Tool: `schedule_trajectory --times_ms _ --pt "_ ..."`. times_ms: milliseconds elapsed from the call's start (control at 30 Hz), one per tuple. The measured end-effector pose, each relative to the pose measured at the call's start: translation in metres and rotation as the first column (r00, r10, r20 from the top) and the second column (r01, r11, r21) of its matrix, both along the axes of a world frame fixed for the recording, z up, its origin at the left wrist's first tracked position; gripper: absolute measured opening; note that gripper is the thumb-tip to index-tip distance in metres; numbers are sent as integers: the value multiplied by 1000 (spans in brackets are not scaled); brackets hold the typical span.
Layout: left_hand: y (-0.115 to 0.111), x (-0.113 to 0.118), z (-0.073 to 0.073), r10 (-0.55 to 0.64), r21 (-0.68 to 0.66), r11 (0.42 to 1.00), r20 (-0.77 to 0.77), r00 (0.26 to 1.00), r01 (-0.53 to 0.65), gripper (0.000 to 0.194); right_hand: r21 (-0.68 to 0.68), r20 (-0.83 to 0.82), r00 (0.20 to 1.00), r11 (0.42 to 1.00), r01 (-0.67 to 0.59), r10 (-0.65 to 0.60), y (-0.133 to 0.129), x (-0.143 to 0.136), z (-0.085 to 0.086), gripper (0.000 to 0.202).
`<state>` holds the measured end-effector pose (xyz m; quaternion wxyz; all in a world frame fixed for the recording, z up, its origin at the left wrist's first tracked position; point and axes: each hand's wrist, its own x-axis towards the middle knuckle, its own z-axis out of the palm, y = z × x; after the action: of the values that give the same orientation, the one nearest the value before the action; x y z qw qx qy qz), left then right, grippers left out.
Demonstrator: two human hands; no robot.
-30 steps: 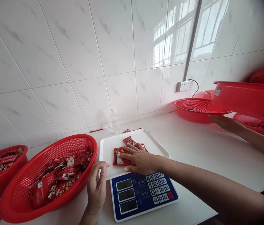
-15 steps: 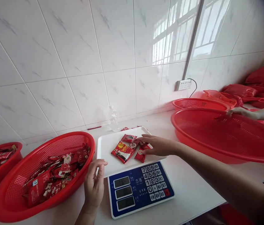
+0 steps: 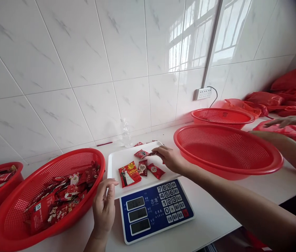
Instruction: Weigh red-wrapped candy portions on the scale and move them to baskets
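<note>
My right hand (image 3: 167, 159) is over the white weighing tray (image 3: 113, 159), its fingertips pinched at the end of a small red snack packet (image 3: 141, 154). Below it on the tray lie a larger red and yellow packet (image 3: 130, 174), a dark red packet (image 3: 142, 168) and another small red packet (image 3: 156, 171). My left hand (image 3: 104, 205) is at the tray's near left corner, fingers loosely bent, thumb raised, holding nothing. Whether it touches the tray is unclear. The blue keypad panel of the digital scale (image 3: 157, 211) faces me, its display digits hard to read.
Left of the scale stands a red perforated basket (image 3: 8, 213) full of packets, with another filled basket (image 3: 19, 171) beyond. An empty-looking red basket (image 3: 229, 169) stands right, a further basket (image 3: 223, 111) behind. A clear bottle (image 3: 126, 133) is near the wall. Another person's hands (image 3: 292, 122) are far right.
My right hand has gone from spread over the packets to pinching one, and the packets lie more spread out. The other person's tilted basket now stands level, let go. My left hand stays put.
</note>
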<state>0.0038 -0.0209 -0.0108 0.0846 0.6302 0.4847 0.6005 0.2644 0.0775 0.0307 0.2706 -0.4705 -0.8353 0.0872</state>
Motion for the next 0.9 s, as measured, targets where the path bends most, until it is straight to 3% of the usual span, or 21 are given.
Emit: schedule_trajectory --times_ms 133,233,367,433,533,600,667,733,900 --pt "-1 -1 -1 -4 6 1000 8 1000 4 31 103 -28 983 977 185 -183 -1 26 18 34" --pt "-1 -1 -2 -14 13 1000 14 1000 13 29 146 -31 935 923 355 -354 -4 59 31 38" --pt "-2 1 -1 -28 34 999 22 999 28 28 143 19 884 877 459 -466 -6 85 27 41" --pt "-3 2 0 -31 52 998 16 999 30 27 115 62 916 915 388 -396 -10 76 18 41" --pt "-2 2 0 -23 55 998 5 1000 23 25 19 130 984 992 122 -124 -22 38 8 42" --pt "-1 1 -1 -12 46 999 4 1000 12 26 -70 161 984 995 -68 78 -29 8 6 46" --pt "-1 -1 -1 3 29 1000 14 1000 -3 27 -199 167 957 959 -202 236 -33 -17 9 51" --pt "0 -2 -2 15 4 1000 29 999 -15 29 -240 177 945 943 -228 274 -31 -34 11 55" --pt "0 -2 -1 11 -16 1000 41 999 -10 33 -169 210 939 956 -239 271 -17 -46 8 45"
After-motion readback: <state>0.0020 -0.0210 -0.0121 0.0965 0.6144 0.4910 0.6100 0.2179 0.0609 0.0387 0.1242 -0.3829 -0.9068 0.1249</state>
